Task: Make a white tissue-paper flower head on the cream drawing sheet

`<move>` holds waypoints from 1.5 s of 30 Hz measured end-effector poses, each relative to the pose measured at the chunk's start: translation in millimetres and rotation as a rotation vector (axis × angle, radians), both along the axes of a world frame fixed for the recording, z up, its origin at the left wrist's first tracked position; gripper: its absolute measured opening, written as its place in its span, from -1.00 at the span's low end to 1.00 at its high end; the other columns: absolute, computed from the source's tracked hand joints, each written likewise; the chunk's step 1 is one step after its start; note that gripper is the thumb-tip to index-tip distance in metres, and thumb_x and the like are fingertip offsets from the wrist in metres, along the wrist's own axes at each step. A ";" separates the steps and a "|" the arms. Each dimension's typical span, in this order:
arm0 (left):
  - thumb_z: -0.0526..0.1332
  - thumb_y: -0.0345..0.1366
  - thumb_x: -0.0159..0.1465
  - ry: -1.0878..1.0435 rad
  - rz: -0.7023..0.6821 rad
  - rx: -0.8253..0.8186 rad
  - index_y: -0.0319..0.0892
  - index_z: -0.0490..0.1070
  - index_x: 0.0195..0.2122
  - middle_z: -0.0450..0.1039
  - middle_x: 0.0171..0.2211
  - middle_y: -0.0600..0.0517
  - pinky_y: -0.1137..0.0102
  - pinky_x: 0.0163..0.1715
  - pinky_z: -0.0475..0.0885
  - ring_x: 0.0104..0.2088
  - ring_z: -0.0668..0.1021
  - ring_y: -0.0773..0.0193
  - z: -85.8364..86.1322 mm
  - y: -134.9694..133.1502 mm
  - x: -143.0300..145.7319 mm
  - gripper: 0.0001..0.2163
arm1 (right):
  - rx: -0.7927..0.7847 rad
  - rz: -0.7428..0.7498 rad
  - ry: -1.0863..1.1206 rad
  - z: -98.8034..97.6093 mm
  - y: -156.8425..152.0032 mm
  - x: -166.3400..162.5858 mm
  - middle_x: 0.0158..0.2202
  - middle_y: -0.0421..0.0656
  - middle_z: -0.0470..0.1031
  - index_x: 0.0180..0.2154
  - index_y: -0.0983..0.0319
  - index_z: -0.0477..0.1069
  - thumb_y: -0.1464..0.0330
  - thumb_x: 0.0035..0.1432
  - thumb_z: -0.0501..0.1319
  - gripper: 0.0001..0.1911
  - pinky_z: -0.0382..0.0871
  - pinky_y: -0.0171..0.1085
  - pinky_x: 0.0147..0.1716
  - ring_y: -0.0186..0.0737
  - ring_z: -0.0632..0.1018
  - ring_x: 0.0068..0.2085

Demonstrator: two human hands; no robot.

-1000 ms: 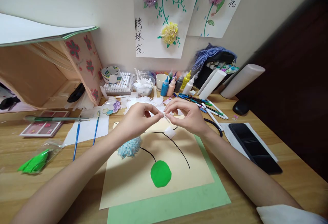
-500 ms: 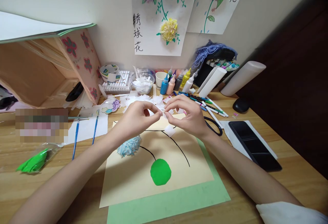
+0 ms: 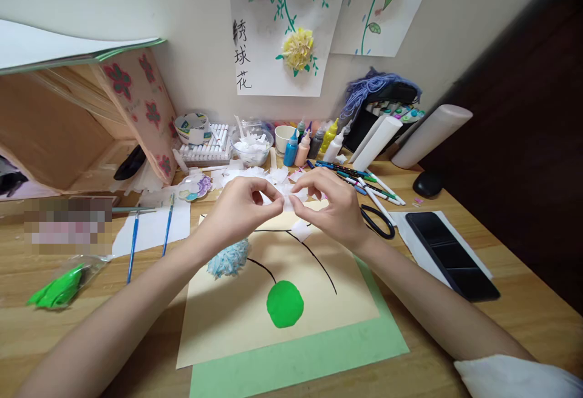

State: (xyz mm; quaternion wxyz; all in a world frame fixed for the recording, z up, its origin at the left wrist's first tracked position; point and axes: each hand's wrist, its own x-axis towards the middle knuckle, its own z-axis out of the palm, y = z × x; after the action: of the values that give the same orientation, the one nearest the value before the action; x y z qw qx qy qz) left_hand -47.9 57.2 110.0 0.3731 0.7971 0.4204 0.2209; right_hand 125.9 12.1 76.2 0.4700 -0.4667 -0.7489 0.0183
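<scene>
My left hand [image 3: 248,206] is pinched at the fingertips above the top edge of the cream sheet [image 3: 218,331]. Facing it, my right hand [image 3: 330,206] has thumb and forefinger curled close together. Between the fingertips is a small piece of white paper [image 3: 287,202], hard to tell from the pale scraps behind. Another white paper square [image 3: 300,230] lies on the sheet below my right hand. On the sheet are a fluffy blue paper flower [image 3: 228,259], a flat green disc [image 3: 285,304] and black drawn stems [image 3: 316,259]. Under it lies a green sheet [image 3: 300,364].
White paper scraps [image 3: 237,173] are heaped behind my hands, near a bowl of paper strips [image 3: 252,147] and paint bottles [image 3: 290,150]. Pens [image 3: 380,188], scissors [image 3: 379,223] and a phone [image 3: 450,255] lie right. Brushes [image 3: 133,246] and bagged green clay [image 3: 59,285] are left.
The fingertips of my two hands have drawn slightly apart, leaving a small gap between them. The view has shifted a little; the sheet and the things on it stay in place.
</scene>
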 end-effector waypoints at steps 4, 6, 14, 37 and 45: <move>0.22 -0.21 0.09 -0.037 0.042 0.076 -0.20 0.51 -0.49 0.40 -0.58 0.09 0.48 -0.60 0.13 -0.59 0.23 0.43 -2.5 -0.3 0.4 -0.83 | -0.165 -0.039 0.034 1.7 -3.2 -4.8 -0.49 -0.22 0.42 -0.39 0.24 0.40 0.39 0.05 0.24 -0.95 0.25 -0.31 -0.44 -0.34 0.35 -0.48; 0.23 -0.24 0.09 -0.063 0.050 0.123 -0.20 0.51 -0.48 0.45 -0.55 0.09 0.48 -0.59 0.13 -0.58 0.24 0.43 -4.0 -1.3 0.6 -0.85 | -0.228 -0.037 0.056 2.4 -4.8 -7.1 -0.48 -0.22 0.45 -0.41 0.24 0.42 0.39 0.06 0.23 -0.96 0.25 -0.33 -0.44 -0.35 0.37 -0.48; 0.23 -0.26 0.08 -0.085 0.036 0.170 -0.19 0.48 -0.50 0.47 -0.50 0.09 0.48 -0.59 0.15 -0.58 0.27 0.43 -9.5 -4.9 2.3 -0.88 | -0.310 -0.059 0.180 2.9 -6.5 -9.5 -0.52 -0.25 0.45 -0.46 0.25 0.42 0.45 0.05 0.19 -0.93 0.23 -0.38 -0.50 -0.40 0.35 -0.51; 0.22 -0.26 0.08 -0.093 0.067 0.146 -0.17 0.50 -0.50 0.38 -0.60 0.12 0.47 -0.61 0.08 -0.61 0.23 0.43 -9.9 -5.1 4.3 -0.88 | 0.012 -0.118 -0.062 2.3 -9.2 -12.1 -0.48 -0.17 0.52 -0.46 0.24 0.46 0.51 0.06 0.17 -0.87 0.31 -0.26 -0.35 -0.25 0.47 -0.41; 0.22 -0.28 0.03 -0.088 0.161 0.152 -0.18 0.44 -0.52 0.22 -0.67 0.16 0.47 -0.59 0.12 -0.60 0.25 0.42 -10.4 -2.9 5.2 -0.90 | -0.188 -0.195 0.218 -2.7 -4.6 -9.7 -0.54 -0.25 0.38 -0.52 0.24 0.34 0.47 0.03 0.17 -0.90 0.22 -0.35 -0.49 -0.37 0.33 -0.51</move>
State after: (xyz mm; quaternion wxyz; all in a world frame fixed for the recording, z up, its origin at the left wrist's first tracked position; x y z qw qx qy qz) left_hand -42.7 54.3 99.7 0.3109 0.7763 0.4481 0.3161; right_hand 116.2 7.5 73.4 0.5023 -0.5743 -0.6397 0.0933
